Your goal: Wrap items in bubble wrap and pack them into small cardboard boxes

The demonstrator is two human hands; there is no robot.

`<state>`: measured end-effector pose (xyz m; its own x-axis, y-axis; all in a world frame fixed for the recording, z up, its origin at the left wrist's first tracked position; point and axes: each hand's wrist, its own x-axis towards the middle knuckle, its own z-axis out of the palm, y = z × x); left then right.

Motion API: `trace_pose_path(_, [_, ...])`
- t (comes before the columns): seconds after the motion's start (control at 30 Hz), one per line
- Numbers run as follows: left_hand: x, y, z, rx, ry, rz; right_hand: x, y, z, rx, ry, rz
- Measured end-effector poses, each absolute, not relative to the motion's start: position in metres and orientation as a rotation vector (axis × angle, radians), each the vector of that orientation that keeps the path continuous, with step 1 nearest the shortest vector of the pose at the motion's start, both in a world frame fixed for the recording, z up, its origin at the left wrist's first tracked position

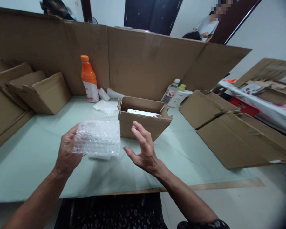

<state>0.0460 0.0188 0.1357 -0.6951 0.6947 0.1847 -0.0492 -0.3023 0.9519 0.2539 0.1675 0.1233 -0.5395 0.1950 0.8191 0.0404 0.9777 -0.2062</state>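
A piece of bubble wrap (97, 137) is gripped at its left edge by my left hand (70, 148), raised above the table. Whether anything lies inside the wrap I cannot tell. My right hand (144, 149) is apart from the wrap, thumb and fingers spread, with nothing in it. Just beyond that hand stands an open cardboard box (143, 124) with a white item (143, 113) inside. Part of a small white object (99, 156) shows on the table below the wrap.
An orange-capped bottle (88, 79) stands at the back left beside white wrapping pieces (106, 106). A clear bottle (171, 92) and a white container (180, 97) are at back right. Cardboard boxes flank both sides, and a tall cardboard panel (133, 60) closes the back. Two people are beyond it.
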Motion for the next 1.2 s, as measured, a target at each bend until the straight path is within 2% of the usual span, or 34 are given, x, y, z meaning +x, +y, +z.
trace_pose_path(0.13, [0.058,0.015,0.129,0.931,1.440,1.854,0.225,0.160,0.142,0.003,-2.121,0.382])
trace_pose_path(0.3, [0.061,0.016,0.110,1.053,1.400,2.005,0.191,0.162,0.168,0.070,-1.965,0.837])
trace_pose_path(0.37, [0.056,0.018,0.097,1.048,1.524,1.920,0.178,0.165,0.178,0.040,-1.920,0.916])
trace_pose_path(0.5, [0.043,0.019,0.072,0.890,1.798,1.516,0.149,0.171,0.195,0.004,-2.007,0.838])
trace_pose_path(0.67, [0.034,0.000,0.058,0.719,1.786,1.458,0.093,0.190,0.203,-0.091,-2.165,0.608])
trace_pose_path(0.8, [0.038,-0.020,0.058,0.570,1.627,1.527,0.038,0.209,0.179,-0.350,-2.462,0.453])
trace_pose_path(0.93, [0.040,-0.033,0.060,0.328,1.582,1.542,0.018,0.214,0.133,-0.594,-2.616,0.458])
trace_pose_path(1.2, [0.053,-0.056,0.062,0.300,1.544,1.499,0.137,0.196,0.068,-0.160,-2.809,0.673])
